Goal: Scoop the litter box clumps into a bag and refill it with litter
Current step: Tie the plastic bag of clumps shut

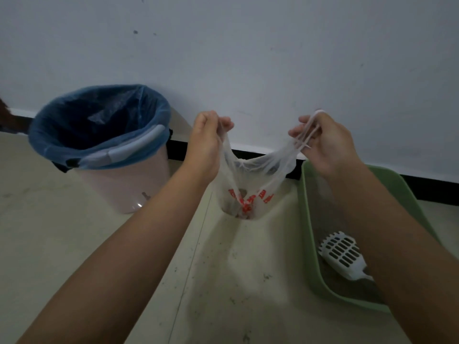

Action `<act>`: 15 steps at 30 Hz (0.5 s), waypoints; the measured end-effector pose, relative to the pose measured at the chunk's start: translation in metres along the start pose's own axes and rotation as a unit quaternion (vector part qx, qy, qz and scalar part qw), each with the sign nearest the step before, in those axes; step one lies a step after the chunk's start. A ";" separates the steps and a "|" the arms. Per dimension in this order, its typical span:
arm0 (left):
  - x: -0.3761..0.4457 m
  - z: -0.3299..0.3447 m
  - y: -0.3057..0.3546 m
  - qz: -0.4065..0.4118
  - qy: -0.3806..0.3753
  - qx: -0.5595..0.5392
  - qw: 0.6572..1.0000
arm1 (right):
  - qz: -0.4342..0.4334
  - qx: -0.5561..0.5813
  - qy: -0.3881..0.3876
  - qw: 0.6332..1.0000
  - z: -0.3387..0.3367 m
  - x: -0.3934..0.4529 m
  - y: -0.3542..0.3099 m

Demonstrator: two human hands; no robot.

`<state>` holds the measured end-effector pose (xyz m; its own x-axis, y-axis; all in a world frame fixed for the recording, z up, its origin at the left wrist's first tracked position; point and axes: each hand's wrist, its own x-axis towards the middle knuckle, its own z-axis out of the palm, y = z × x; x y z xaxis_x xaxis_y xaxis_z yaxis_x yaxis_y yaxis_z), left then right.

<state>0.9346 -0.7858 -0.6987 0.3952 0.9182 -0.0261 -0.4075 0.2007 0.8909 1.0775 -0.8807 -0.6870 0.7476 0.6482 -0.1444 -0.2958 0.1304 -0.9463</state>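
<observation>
A thin white plastic bag (pixel 248 194) with red print hangs above the floor, dark clumps showing through its bottom. My left hand (pixel 206 142) is shut on the bag's left handle. The right handle is stretched between the fingers of my right hand (pixel 325 145). The two handles are pulled apart, so the bag's mouth is spread. To the right lies the green litter box (pixel 308 219), its grey litter mostly hidden behind my right forearm. A white slotted scoop (pixel 341 254) rests inside it.
A pale pink bucket-style bin (pixel 129 184) with a blue liner (pixel 74 120) and a grey handle stands at the left against the wall. A black baseboard (pixel 260 155) runs along the white wall. Scattered litter grains dot the tile floor (pixel 223 281).
</observation>
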 end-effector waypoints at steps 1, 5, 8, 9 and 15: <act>-0.001 -0.001 -0.006 0.003 0.003 0.020 1.000 | 0.009 -0.004 0.001 1.000 -0.001 0.000 0.004; -0.004 -0.016 -0.030 0.001 0.024 0.139 0.990 | 0.034 -0.073 0.021 0.997 -0.012 0.004 0.023; -0.002 -0.028 -0.043 -0.009 0.031 0.179 0.983 | 0.029 -0.110 0.010 0.993 -0.022 0.008 0.035; -0.002 -0.030 -0.047 -0.012 0.025 0.192 0.981 | 0.028 -0.119 0.003 0.992 -0.024 0.009 0.039; -0.001 -0.030 -0.062 -0.043 0.007 0.192 0.980 | -0.004 -0.153 -0.045 0.987 -0.028 0.008 0.056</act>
<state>0.9347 -0.7894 -0.7677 0.4031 0.9082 -0.1128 -0.0326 0.1374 0.9900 1.0837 -0.8892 -0.7497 0.6891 0.7140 -0.1240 -0.0862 -0.0891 -0.9923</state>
